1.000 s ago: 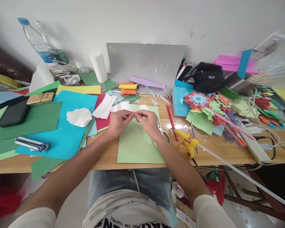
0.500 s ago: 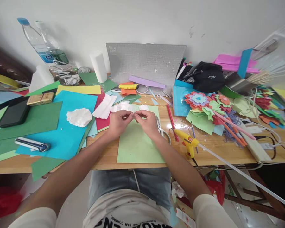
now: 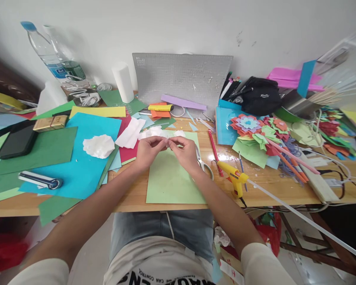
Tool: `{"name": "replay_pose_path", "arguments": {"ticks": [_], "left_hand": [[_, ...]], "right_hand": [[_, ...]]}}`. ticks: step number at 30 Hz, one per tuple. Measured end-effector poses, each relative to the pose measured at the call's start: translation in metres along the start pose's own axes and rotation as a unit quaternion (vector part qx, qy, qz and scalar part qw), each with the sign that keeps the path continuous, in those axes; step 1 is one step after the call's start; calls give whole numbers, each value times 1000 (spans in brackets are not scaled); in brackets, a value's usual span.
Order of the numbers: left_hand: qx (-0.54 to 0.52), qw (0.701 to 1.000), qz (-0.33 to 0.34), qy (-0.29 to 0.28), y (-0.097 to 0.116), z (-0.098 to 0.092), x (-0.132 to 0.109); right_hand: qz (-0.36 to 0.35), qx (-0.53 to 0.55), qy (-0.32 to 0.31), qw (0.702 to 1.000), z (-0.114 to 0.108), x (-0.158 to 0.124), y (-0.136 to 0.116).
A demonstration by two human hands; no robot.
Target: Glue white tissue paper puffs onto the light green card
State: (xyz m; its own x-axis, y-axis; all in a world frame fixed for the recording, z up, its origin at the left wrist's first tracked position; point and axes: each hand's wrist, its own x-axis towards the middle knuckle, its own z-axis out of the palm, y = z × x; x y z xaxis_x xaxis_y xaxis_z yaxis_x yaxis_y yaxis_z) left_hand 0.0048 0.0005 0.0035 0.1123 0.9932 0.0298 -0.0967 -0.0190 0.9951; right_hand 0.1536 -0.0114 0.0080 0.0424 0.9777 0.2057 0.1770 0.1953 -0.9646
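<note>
Hands nearly where they were half a second ago; only a slight shift of the fingertips, left and right sets now looking closer together. Surroundings unchanged.

Left hand (image 3: 148,152) and right hand (image 3: 184,153) meet above the far part of a light green sheet (image 3: 173,182) on the table (image 3: 130,192). Thumb and forefinger of each pinched, tips touching at the middle; whatever lies between them too small to make out.

Just beyond the hands: white paper scraps (image 3: 152,132), partly hidden by the left, and a small white piece (image 3: 179,133) behind the right. Left of these, a folded white paper (image 3: 130,133) over a red sheet (image 3: 129,155); farther left, a crumpled white paper (image 3: 99,146) lying on a blue sheet (image 3: 77,170).

Scissors (image 3: 208,169) beside the right wrist, partly covered by it. Next outward, a red stick (image 3: 215,152), then a yellow glue gun (image 3: 233,173), long translucent glue stick (image 3: 302,215) trailing from its back. Layered paper flower (image 3: 247,124) beyond. Grey cutting mat (image 3: 184,79) leaning on the wall.
</note>
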Motion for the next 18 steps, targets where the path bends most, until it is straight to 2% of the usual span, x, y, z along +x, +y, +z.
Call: {"name": "replay_pose_path", "arguments": {"ticks": [7,15,18], "left_hand": [[-110,992,-63,22,7,1,1],[-100,992,-71,7,6,1,0],[-99,993,-68,24,6,1,0]], "right_hand": [[19,42,50,998,-5,3,1],[104,95,-7,990,-1,4,2],[139,122,-10,983,-2,5,-1]]}}
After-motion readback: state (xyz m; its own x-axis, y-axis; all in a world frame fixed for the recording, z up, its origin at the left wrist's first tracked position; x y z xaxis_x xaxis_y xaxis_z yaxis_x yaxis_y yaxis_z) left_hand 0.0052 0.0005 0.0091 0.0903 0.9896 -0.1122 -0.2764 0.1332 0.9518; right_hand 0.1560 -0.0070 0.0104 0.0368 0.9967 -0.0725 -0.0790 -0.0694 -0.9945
